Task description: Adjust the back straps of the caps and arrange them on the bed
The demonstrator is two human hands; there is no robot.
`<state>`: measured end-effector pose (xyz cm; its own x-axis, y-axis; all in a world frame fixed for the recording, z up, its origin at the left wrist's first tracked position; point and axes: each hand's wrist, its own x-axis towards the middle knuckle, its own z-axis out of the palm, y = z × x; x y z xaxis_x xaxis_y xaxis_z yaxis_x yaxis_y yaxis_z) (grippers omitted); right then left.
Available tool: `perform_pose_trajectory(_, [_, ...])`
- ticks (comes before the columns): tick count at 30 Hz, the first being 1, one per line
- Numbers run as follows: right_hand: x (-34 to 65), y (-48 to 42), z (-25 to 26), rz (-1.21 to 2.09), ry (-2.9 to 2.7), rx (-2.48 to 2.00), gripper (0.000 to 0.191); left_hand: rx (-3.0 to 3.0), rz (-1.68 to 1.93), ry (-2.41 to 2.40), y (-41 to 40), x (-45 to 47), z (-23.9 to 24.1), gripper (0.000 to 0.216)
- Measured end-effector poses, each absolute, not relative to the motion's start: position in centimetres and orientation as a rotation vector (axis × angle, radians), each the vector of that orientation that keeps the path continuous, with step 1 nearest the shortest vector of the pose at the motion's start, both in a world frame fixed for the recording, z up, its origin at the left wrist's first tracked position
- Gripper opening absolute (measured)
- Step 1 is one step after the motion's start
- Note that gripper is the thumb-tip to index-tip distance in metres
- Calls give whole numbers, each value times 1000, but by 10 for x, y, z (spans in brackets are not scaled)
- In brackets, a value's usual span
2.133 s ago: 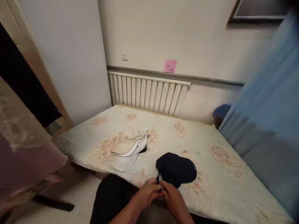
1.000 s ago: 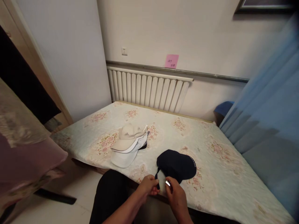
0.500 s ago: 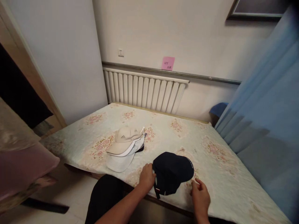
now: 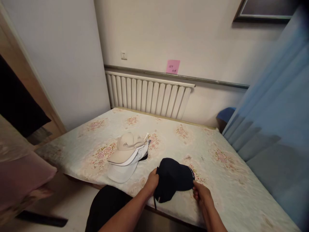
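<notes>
Head view looked down over my two forearms at the navy cap [image 4: 174,178], which lay on the flowered mattress [image 4: 217,154] close to its near edge, at six o'clock in the frame. My left hand [image 4: 152,182] stretched in from seven o'clock, the forearm slanted up and to the right and the wrist straight. Its fingers were curled shut on the cap's nine o'clock edge, with the thumb on top of the cloth. My right hand [image 4: 201,194] stretched in from five o'clock, back of the hand upward and the forearm pointing nearly straight at the cap. Its fingers were pinched together on the cap's rim at about four o'clock, where a thin pale line of trim ran. Between the two hands the cap sagged a little toward me, and a thin dark strap [image 4: 154,203] hung from its seven o'clock corner over the bed's edge. Whether the cap was lifted clear of the mattress I could not tell.

At ten o'clock from the navy cap, apart from it, sat a small stack: a beige cap [image 4: 127,146] on top of a white cap [image 4: 122,170], brims pointing to about seven o'clock. My dark trouser leg [image 4: 106,206] showed below the bed's edge at seven o'clock. A white radiator [image 4: 149,95] ran along the wall at twelve o'clock with a pink sticky note [image 4: 173,66] above it, and a blue curtain [image 4: 277,112] filled the three o'clock side.
</notes>
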<state>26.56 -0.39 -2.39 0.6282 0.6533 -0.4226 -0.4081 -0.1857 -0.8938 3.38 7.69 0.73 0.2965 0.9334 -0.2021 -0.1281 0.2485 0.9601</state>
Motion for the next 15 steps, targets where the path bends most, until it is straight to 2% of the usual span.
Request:
perform_pose_trajectory(6, [244,-1,-6,1167,-111,-1223,24,724,866,739,54,36,25,26])
perform_pose_trajectory(8, [241,-4,-1,1152,-108,-1128,27,654,829,705,51,33,31,23])
perform_pose_trajectory(12, [246,-14,3,1038,-83,-1053,19,524,807,648,53,20,43,27])
perform_pose_trajectory(15, [255,-21,4,984,-107,-1076,14,404,891,571,55,10,51,18])
